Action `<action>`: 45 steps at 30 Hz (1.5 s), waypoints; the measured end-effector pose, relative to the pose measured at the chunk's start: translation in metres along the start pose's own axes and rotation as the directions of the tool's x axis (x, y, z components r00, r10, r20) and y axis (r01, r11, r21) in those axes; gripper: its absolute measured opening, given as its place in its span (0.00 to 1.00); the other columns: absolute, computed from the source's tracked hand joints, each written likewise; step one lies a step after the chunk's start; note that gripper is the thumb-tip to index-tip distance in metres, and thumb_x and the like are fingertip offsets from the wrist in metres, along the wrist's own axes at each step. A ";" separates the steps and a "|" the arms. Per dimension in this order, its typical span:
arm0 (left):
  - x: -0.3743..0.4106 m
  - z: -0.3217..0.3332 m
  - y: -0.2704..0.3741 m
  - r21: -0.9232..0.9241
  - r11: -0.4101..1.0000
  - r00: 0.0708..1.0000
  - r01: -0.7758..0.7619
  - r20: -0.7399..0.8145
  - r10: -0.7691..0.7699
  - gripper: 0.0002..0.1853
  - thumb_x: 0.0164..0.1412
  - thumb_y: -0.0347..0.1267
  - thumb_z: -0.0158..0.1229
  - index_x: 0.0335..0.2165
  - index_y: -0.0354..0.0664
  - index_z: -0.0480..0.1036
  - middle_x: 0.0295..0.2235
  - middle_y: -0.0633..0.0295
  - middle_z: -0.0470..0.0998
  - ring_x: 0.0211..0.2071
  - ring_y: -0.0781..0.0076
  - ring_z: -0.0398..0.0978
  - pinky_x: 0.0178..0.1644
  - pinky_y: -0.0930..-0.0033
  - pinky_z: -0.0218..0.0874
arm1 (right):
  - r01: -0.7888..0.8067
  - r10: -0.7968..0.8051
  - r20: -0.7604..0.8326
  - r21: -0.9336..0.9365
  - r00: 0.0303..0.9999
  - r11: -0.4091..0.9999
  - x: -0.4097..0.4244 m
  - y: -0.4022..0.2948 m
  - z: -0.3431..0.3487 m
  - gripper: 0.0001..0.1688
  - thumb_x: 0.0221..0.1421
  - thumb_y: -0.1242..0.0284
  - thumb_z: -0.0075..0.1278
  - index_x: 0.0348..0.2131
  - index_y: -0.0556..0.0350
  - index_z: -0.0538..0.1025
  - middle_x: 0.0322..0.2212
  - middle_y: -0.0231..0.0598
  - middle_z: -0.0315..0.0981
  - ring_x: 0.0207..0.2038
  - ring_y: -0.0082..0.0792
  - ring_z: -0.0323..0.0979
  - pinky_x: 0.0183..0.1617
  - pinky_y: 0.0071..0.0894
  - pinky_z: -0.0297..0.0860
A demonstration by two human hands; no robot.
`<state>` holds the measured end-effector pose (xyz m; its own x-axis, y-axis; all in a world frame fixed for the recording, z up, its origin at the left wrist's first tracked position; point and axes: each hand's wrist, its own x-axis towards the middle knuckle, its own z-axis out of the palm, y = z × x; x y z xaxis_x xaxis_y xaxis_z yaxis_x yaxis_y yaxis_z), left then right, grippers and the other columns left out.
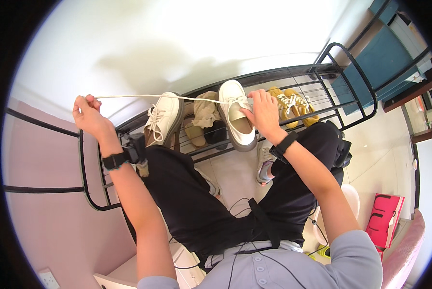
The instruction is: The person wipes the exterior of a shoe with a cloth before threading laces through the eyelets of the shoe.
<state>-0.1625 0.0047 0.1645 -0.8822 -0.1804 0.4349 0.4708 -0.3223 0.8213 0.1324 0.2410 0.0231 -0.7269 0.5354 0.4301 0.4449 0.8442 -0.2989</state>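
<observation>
A cream lace-up shoe [234, 115] rests on the black metal rack, its toe towards the wall. My right hand [264, 112] grips its side by the lacing, the thumb over the tongue and the fingers on the outer side. From its eyelets a pale shoelace [147, 95] runs nearly straight to the left. My left hand [88, 113], out to the left, pinches the lace's far end between the fingertips. The matching cream shoe [164, 117], with its lace in a bow, leans on the rack beneath the stretched lace.
The black wire rack [310, 76] stands along the white wall. Yellow sneakers [292, 106] lie on its right part. A crumpled beige cloth [206, 110] sits between the cream shoes, above slippers [195, 134]. A pink-red bag [385, 218] stands at the lower right, and cables [252, 234] hang across my lap.
</observation>
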 end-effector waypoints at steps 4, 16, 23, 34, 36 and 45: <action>-0.038 0.024 -0.006 0.014 1.000 0.993 0.016 0.114 -0.017 0.14 0.62 0.34 0.46 0.38 0.35 0.71 0.20 0.67 0.67 0.20 0.82 0.62 0.24 0.81 0.58 | 0.100 -0.101 0.026 0.012 0.995 0.995 0.001 0.001 0.003 0.13 0.47 0.67 0.54 0.31 0.53 0.69 0.30 0.34 0.69 0.36 0.37 0.69 0.40 0.37 0.63; -0.264 0.076 -0.087 0.256 0.963 0.588 -0.089 0.794 -0.157 0.15 0.53 0.23 0.53 0.42 0.32 0.70 0.35 0.54 0.77 0.35 0.70 0.77 0.37 0.72 0.67 | -0.194 0.228 0.020 0.601 0.974 0.775 -0.008 0.026 0.034 0.10 0.53 0.71 0.48 0.31 0.61 0.75 0.25 0.47 0.73 0.27 0.43 0.72 0.31 0.35 0.67; -0.258 0.075 -0.087 0.400 0.893 0.514 -0.206 0.821 -0.249 0.10 0.54 0.26 0.54 0.37 0.37 0.74 0.31 0.56 0.78 0.31 0.68 0.78 0.33 0.72 0.66 | -0.330 0.345 0.131 0.714 0.929 0.617 -0.009 0.027 0.045 0.11 0.54 0.71 0.48 0.32 0.63 0.75 0.22 0.40 0.73 0.23 0.27 0.70 0.29 0.26 0.66; -0.269 0.084 -0.089 0.382 0.778 0.564 -0.498 0.825 -0.044 0.03 0.50 0.30 0.56 0.27 0.44 0.73 0.25 0.62 0.74 0.27 0.59 0.73 0.28 0.61 0.62 | -0.343 0.355 0.170 0.788 0.919 0.511 -0.010 0.028 0.047 0.11 0.55 0.71 0.48 0.32 0.63 0.75 0.18 0.30 0.70 0.21 0.16 0.63 0.26 0.20 0.62; -0.271 0.084 -0.089 0.380 0.770 0.565 -0.512 0.825 -0.032 0.03 0.50 0.30 0.56 0.27 0.44 0.73 0.25 0.62 0.74 0.26 0.59 0.72 0.28 0.61 0.63 | -0.344 0.358 0.163 0.775 0.920 0.531 -0.009 0.028 0.046 0.11 0.55 0.71 0.48 0.32 0.63 0.75 0.18 0.30 0.71 0.21 0.16 0.63 0.26 0.19 0.62; -0.267 0.086 -0.091 0.328 0.696 0.448 -0.639 0.894 -0.010 0.05 0.49 0.31 0.57 0.29 0.45 0.72 0.25 0.62 0.70 0.27 0.60 0.72 0.28 0.61 0.63 | -0.349 0.326 0.241 0.877 0.914 0.330 -0.007 0.031 0.050 0.11 0.55 0.70 0.48 0.33 0.61 0.75 0.24 0.29 0.72 0.25 0.17 0.66 0.29 0.19 0.63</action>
<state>0.0295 0.1622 0.0053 -0.4069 0.7532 0.5168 0.8887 0.1955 0.4147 0.1252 0.2623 -0.0317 -0.6458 0.7581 0.0904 -0.0584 0.0690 -0.9959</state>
